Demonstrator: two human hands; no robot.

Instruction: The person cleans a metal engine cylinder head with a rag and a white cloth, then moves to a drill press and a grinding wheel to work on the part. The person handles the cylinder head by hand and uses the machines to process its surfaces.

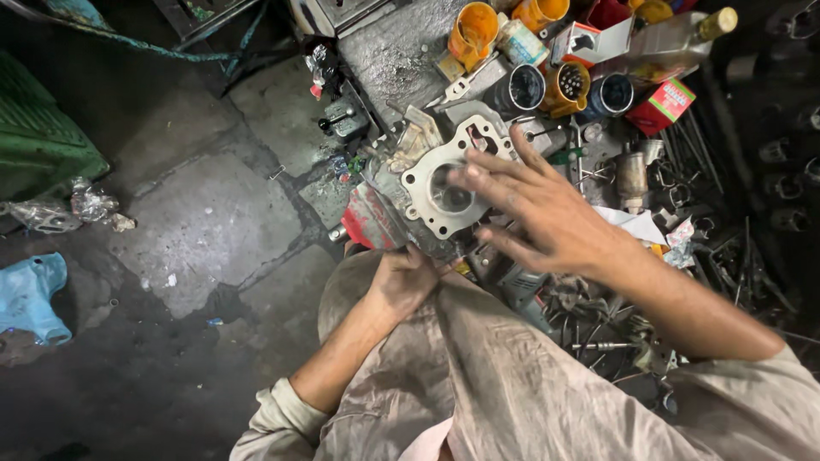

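- Head view: a person sits over a cluttered desk point(401, 51) of grimy metal, knees under a dusty beige cloth.
- Right hand point(534, 201) is spread wide, fingers point(483, 166) splayed flat, hovering over or pressing on a pale gasket point(427, 192); from here I cannot tell whether it touches. It grips nothing.
- Gasket lies on top of a metal engine cylinder block point(389, 205), its large round bore showing just left of the fingertips, with smaller bolt holes around its edge.
- Left hand point(401, 282) sits lower, at the near edge of the block, fingers curled against its underside; how firmly it holds I cannot tell.
- Block carries a red-painted patch on its left flank and rests at the front edge of the desk, between the two hands.
- Behind it stand orange plastic cups point(474, 30), dark round tins point(523, 85), a small red box point(662, 102) and a clear bottle with a yellow cap point(675, 43).
- To the right, loose rods, spanners and bits of metal lie heaped point(598, 324).
- On the stone floor point(205, 222) at left lie crumpled foil point(85, 205), a blue plastic piece point(30, 294) and a green crate point(38, 137).
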